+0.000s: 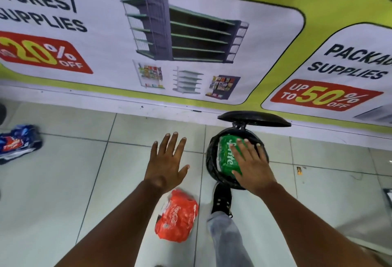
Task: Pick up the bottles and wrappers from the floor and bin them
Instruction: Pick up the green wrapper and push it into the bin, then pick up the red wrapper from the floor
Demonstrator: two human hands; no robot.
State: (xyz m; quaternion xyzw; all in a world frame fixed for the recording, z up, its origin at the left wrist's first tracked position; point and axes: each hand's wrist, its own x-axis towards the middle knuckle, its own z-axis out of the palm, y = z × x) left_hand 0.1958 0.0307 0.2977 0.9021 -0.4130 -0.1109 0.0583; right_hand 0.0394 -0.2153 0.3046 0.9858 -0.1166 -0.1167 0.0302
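Observation:
A black pedal bin (pixel 210 160) stands by the wall with its lid (pixel 254 119) raised. A green Sprite wrapper (pixel 226 154) lies in its mouth. My right hand (pixel 252 165) rests flat on that wrapper, fingers spread. My left hand (pixel 167 160) hovers open over the floor tiles left of the bin, holding nothing. A red Coca-Cola wrapper (pixel 177 217) lies on the floor below my left hand. A blue wrapper (pixel 18 142) lies at the far left on the floor.
My shoe (pixel 221 200) presses the bin's pedal. A large printed banner (pixel 191 33) covers the wall behind the bin. A small scrap (pixel 299 170) lies on the tiles right of the bin.

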